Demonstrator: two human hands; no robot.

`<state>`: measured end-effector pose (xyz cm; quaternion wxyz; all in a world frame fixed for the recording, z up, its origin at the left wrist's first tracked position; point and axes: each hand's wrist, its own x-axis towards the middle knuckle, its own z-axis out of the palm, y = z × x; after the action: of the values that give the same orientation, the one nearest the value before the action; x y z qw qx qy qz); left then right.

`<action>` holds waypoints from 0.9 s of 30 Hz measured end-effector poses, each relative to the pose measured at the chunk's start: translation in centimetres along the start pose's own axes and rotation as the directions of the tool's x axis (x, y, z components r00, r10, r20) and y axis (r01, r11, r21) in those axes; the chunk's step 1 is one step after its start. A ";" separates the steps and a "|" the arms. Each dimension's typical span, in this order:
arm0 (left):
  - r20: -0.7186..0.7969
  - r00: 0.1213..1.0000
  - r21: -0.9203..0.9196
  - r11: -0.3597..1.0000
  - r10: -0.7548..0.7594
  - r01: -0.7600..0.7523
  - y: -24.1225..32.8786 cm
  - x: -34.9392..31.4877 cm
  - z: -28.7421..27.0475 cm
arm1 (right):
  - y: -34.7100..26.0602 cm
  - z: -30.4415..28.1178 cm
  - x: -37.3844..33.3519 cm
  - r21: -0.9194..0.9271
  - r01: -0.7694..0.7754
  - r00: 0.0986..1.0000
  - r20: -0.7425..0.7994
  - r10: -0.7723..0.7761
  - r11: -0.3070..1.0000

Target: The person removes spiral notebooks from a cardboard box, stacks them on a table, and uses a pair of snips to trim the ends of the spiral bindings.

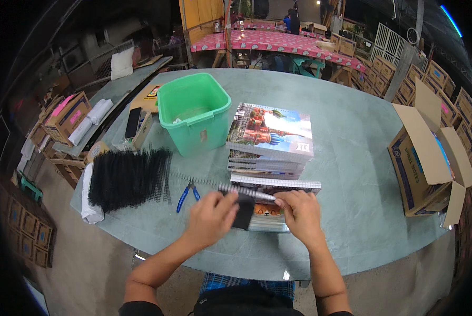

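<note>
A long spiral binding coil (194, 180) runs from the dark coil pile to the bound edge of a notebook (307, 185) in front of me. My left hand (212, 218) is closed at the coil, fingertips curled over it, slightly blurred. Thumb and fingers of my right hand (301, 213) pinch the notebook's edge where the coil ends. A flat black piece (243, 212) lies beside my left fingers; what it is I cannot make out. Under the hands, a notebook with an orange animal face (267, 209) shows partly. Behind stands a stack of spiral notebooks (270, 131) with a colourful domed-building cover.
Left of the hands lie blue-handled pliers (183, 199) and a heap of black coils (128, 178). A green bin (199, 131) stands behind them, near a phone (133, 122). An open cardboard box (418, 168) sits at the right edge of the grey-green table (367, 158).
</note>
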<state>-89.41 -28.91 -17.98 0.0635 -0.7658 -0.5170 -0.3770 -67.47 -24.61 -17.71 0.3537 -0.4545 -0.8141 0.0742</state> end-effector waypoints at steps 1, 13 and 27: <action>0.022 0.997 -0.028 0.996 0.081 -0.080 0.3 -0.2 -0.3 | -0.1 -0.1 0.0 -0.019 0.015 0.999 0.030 -0.014 1.000; -0.077 0.995 -0.036 0.997 0.062 -0.065 1.3 1.5 -1.1 | 0.7 0.9 0.6 0.048 0.078 0.997 -0.026 -0.077 0.996; 0.175 0.974 -0.203 0.973 0.144 -0.108 2.0 0.6 1.6 | 3.8 -2.7 -1.5 0.502 -0.316 0.945 0.090 0.315 0.805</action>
<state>-86.83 -28.63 -18.17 -0.0361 -0.8319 -0.4320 -0.3463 -62.58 -24.14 -18.15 0.4428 -0.4733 -0.6789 0.3450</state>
